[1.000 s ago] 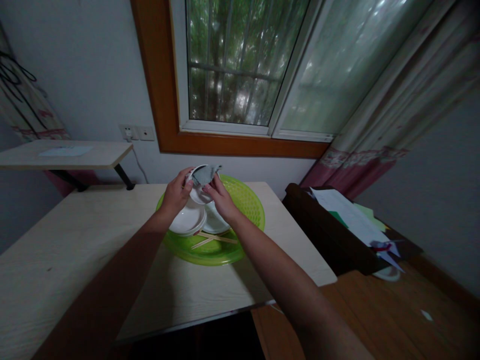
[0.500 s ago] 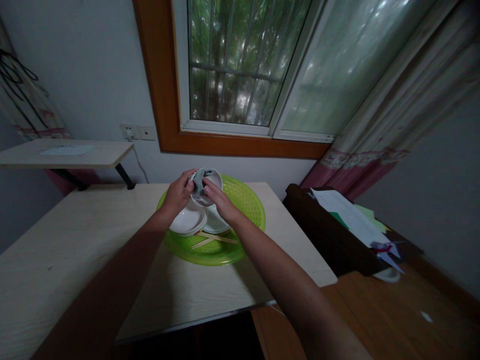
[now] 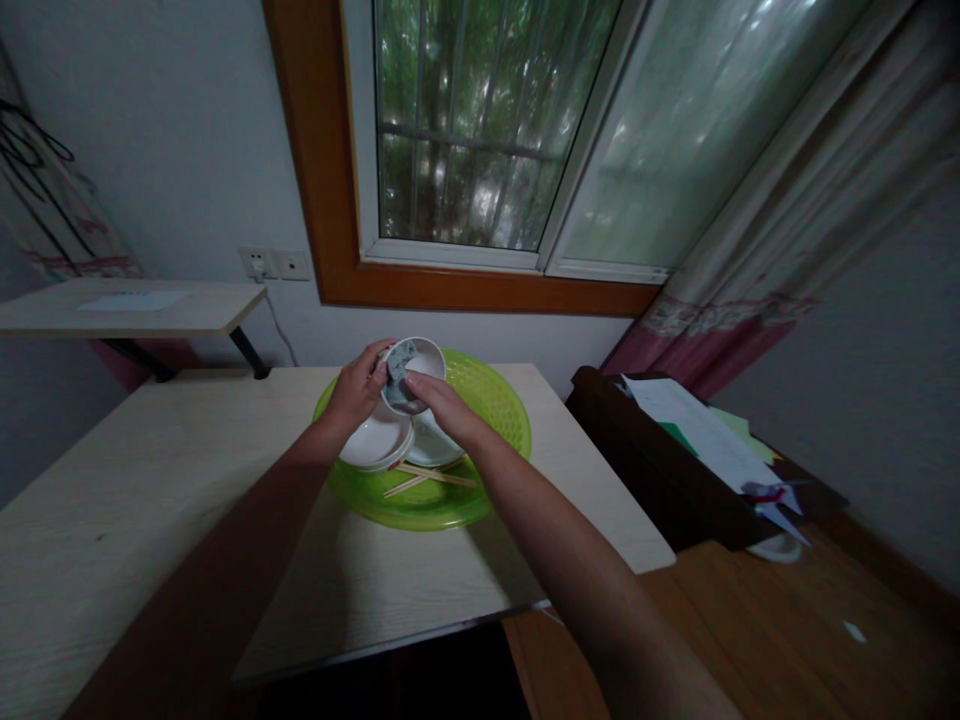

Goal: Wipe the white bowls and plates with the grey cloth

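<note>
My left hand (image 3: 360,385) grips the left rim of a white bowl (image 3: 429,360), which is tilted so its inside faces me. My right hand (image 3: 442,405) reaches into the bowl with its fingers closed on a grey-green cloth (image 3: 400,368) pressed against the inner left wall. Part of the cloth laps toward my left fingers. Beneath the bowl, a round green plastic tray (image 3: 491,405) holds a stack of white bowls (image 3: 375,440), a white dish (image 3: 431,440) and several wooden chopsticks (image 3: 431,476) lying crossed. My right hand and forearm hide part of the dish.
The tray stands on a pale wooden table (image 3: 150,480). At the back left is a raised shelf (image 3: 135,310) on black legs. A dark cabinet (image 3: 637,440) bearing papers (image 3: 697,430) is to the right, and a window (image 3: 480,130) lies behind.
The cloth, earlier spread over the bowl's mouth and sticking out to the right, is now bunched inside at the left. My right hand followed it inward, and the bowl's opening turned more toward me.
</note>
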Tool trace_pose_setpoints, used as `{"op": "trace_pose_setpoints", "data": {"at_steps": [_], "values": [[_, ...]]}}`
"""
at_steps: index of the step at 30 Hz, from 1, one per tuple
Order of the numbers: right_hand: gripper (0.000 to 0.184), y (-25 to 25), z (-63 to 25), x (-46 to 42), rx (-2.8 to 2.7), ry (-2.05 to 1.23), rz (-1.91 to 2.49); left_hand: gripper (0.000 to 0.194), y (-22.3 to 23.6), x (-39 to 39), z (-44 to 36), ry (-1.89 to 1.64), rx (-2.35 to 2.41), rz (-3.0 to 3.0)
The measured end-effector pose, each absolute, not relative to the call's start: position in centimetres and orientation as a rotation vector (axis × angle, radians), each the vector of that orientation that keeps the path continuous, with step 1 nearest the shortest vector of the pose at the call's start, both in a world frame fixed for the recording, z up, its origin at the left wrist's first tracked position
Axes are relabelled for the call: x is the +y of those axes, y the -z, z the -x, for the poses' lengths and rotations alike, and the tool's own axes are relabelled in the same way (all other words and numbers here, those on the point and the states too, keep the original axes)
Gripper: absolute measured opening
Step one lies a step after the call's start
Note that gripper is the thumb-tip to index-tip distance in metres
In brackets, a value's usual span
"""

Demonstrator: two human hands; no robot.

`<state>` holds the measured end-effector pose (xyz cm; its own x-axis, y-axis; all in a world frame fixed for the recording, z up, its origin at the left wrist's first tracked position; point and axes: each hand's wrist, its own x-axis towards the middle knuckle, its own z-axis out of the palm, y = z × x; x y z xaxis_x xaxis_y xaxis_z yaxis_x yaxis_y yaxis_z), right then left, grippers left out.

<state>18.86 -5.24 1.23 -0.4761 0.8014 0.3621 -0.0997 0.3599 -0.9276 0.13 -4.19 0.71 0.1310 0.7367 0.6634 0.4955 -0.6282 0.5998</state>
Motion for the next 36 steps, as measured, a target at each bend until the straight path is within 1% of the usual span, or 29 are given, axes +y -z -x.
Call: {"op": "trace_pose_setpoints", "data": {"at_steps": [4, 8, 10, 14, 18, 21, 25, 30, 33, 36], "values": [[0.058, -1.5, -18.9, -5.4, -1.884, -1.082, 0.646, 0.054, -0.6, -3.9, 0.0, -1.52, 1.256, -2.155], [0.063, -1.8, -19.1, -5.3, -2.009, -0.808, 0.659, 0.049, -0.6, -3.7, 0.1, -1.592, 1.302, -2.082], [0.063, -1.9, -19.2, -5.2, -2.067, -0.663, 0.69, 0.048, -0.6, -3.7, 0.2, -1.623, 1.334, -2.042], [0.057, -2.1, -19.8, -5.2, -2.158, -0.383, 0.765, 0.047, -0.9, -4.0, 0.2, -1.677, 1.429, -1.957], [0.044, -2.2, -20.3, -5.2, -2.196, -0.194, 0.886, 0.047, -1.1, -4.1, 0.2, -1.711, 1.516, -1.916], [0.035, -2.2, -20.5, -5.2, -2.171, -0.101, 1.015, 0.045, -1.1, -4.0, 0.2, -1.745, 1.574, -1.878], [0.032, -1.8, -20.4, -4.9, -2.108, -0.023, 1.175, 0.043, -1.2, -3.9, 0.2, -1.731, 1.605, -1.841], [0.025, -1.3, -20.7, -4.4, -2.051, 0.018, 1.267, 0.044, -1.1, -4.0, 0.1, -1.674, 1.57, -1.867], [0.024, -1.3, -20.8, -4.3, -2.006, 0.025, 1.291, 0.046, -1.0, -3.9, 0.0, -1.664, 1.54, -1.876], [0.027, -1.4, -20.8, -4.5, -2.016, 0.051, 1.297, 0.048, -0.9, -3.9, 0.0, -1.646, 1.509, -1.908]]}}
